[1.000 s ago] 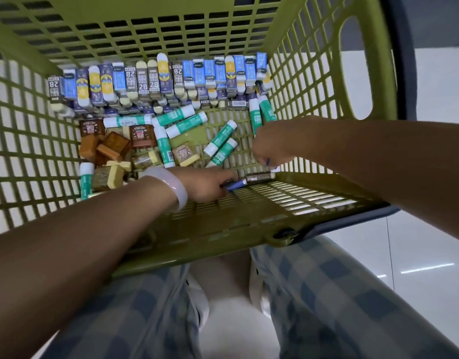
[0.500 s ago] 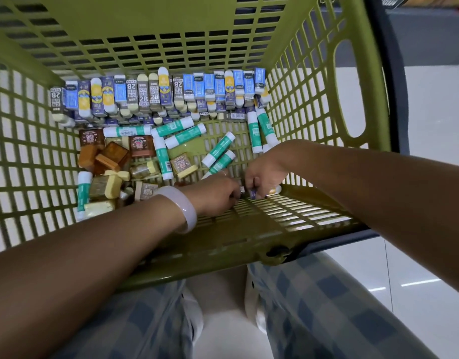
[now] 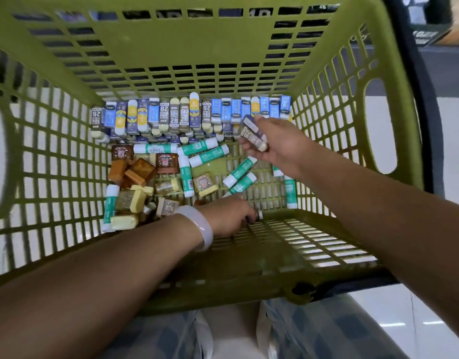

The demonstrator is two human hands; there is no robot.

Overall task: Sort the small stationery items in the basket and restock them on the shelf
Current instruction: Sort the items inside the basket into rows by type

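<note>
- The right hand, which half a second ago was down at the near wall of the basket beside the left hand, is now lifted toward the far right corner, carrying a few erasers.
- Its grip is closed round those erasers, thumb on top, fingers underneath; how many it holds is hard to tell, as they blur together.
- The left hand stays low at the near wall, fingers curled over a small dark item with a pale tip; most of it is hidden under the hand, so what it is I cannot tell.
- A white bangle sits on the left wrist.
- A row of erasers stands along the far wall.
- Green glue sticks lie scattered on the basket floor, and brown and yellow small boxes are heaped at the left.
- Checked trousers and pale floor show below and to the right.
</note>
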